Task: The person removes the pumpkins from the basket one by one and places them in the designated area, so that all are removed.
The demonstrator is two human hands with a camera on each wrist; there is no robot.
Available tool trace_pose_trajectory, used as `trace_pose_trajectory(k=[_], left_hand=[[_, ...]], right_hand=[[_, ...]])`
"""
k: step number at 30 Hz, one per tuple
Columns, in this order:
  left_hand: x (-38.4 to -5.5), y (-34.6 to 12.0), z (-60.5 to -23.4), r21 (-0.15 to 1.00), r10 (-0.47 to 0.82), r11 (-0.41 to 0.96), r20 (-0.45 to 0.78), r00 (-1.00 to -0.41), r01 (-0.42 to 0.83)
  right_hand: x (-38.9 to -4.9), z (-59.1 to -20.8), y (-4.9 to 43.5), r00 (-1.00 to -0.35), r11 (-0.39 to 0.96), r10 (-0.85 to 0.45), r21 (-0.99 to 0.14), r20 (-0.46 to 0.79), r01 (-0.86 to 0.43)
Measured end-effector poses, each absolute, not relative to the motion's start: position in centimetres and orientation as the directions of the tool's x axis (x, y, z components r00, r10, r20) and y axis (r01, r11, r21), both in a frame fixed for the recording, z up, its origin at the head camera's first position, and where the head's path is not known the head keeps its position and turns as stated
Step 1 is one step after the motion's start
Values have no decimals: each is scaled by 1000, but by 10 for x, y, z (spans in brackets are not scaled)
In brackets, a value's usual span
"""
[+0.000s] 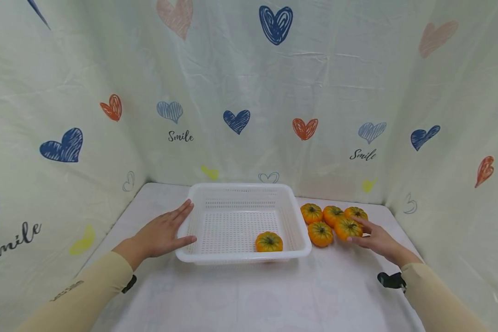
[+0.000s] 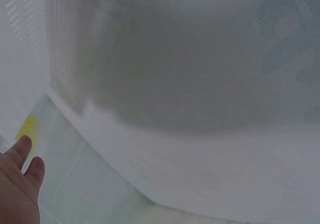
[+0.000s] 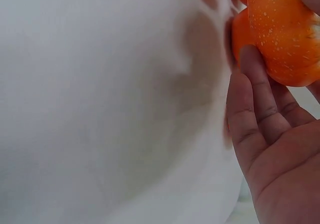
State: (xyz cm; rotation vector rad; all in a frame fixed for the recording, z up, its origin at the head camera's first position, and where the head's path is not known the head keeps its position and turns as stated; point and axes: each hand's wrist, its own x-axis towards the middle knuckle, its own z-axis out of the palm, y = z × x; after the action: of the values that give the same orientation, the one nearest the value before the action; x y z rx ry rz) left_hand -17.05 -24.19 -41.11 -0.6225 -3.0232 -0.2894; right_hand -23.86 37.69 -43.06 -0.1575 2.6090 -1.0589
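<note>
A white plastic basket with slotted sides stands on the table. Inside it, near the front right, sits a small orange pumpkin with a green-streaked top. My left hand rests on the basket's left rim with its fingers stretched out; in the left wrist view only some fingers show. To the right of the basket, my right hand holds another small pumpkin between thumb and fingers, also seen in the right wrist view as an orange pumpkin. Its underside is partly hidden by the fingers.
Several more pumpkins cluster by the basket's right side: one in front, others behind, such as the back-left pumpkin. The table has a white cover. A curtain printed with hearts encloses the back and sides.
</note>
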Motion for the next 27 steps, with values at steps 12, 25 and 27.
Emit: trace_pose_trajectory(k=[12, 25, 27], left_hand=[[-172, -242, -412, 169, 412, 889, 110, -904, 426], [-172, -243, -413, 170, 413, 888, 113, -904, 427], [-172, -243, -412, 168, 408, 892, 101, -908, 419]], right_hand=[[-241, -450, 386, -946, 708, -155, -700, -285, 94], [-246, -462, 382, -947, 730, -96, -668, -306, 142], [-247, -463, 382, -948, 730, -99, -669, -304, 139]])
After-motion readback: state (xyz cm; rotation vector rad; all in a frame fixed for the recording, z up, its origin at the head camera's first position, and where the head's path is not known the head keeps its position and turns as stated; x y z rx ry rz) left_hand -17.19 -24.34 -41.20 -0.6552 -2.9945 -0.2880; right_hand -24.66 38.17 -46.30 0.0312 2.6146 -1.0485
